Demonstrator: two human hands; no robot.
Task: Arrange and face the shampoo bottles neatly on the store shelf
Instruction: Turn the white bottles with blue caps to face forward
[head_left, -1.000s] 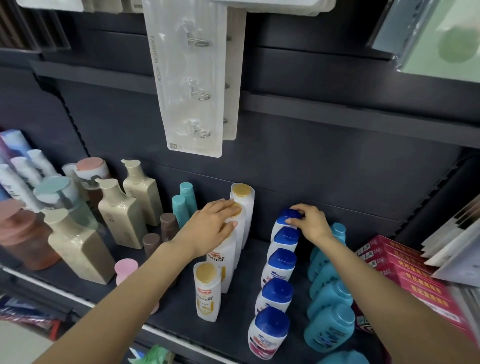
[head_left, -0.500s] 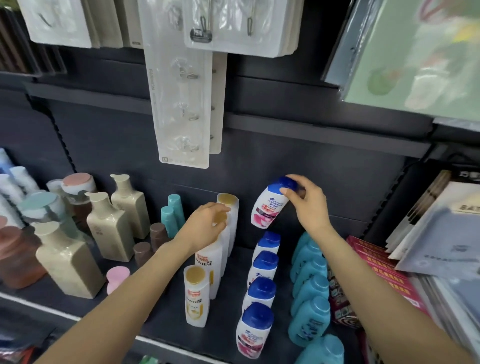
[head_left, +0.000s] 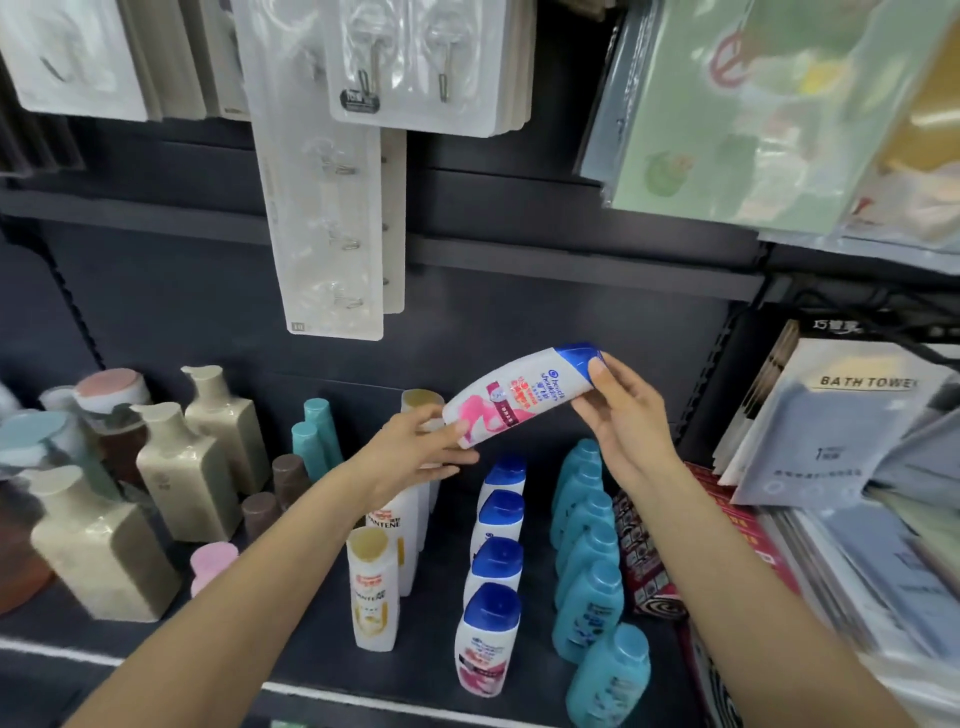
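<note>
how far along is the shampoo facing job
Done: four blue-capped bottles and the teal bottles stand in straight rows. In hand: left hand and right hand hold a white blue-capped bottle sideways above the shelf. Left: stand it in its row.

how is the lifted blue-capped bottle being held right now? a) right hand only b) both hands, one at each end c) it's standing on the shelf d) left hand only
b: the bottle is tilted in the air above the shelf, with the left hand gripping its base end and the right hand gripping its blue cap end.
</note>
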